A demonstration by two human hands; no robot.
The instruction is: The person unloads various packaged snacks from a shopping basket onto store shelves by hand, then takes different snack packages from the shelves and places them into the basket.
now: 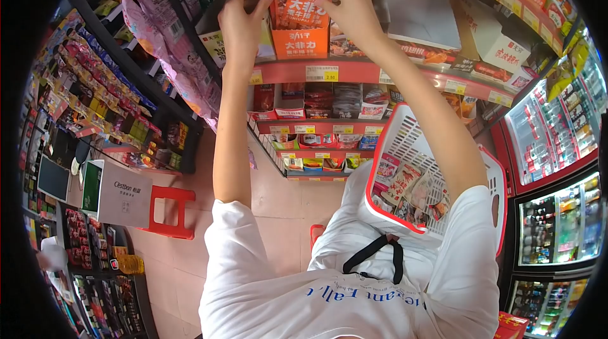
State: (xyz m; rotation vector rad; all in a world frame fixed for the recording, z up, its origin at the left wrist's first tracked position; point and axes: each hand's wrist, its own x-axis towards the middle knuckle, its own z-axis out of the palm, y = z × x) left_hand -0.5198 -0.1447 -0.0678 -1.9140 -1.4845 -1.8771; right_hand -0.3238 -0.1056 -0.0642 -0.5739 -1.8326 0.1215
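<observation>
An orange snack packet (303,4) stands upright in an orange display box (301,42) on the shelf in front of me. My left hand (244,12) is at the packet's left edge, its thumb and forefinger bent together there. At the right edge, my right hand (350,0) has its forefinger by the top corner and its thumb against the packet's front. The two hands hold the packet between them; the packets behind it are mostly hidden.
A white basket with a red rim (372,177) hangs by my right arm, with several snack packs (405,190) inside. Lower shelves (329,125) hold more snacks. Drink fridges (560,218) stand at right. At left are a red stool (172,212) and a Cestbon carton (123,193).
</observation>
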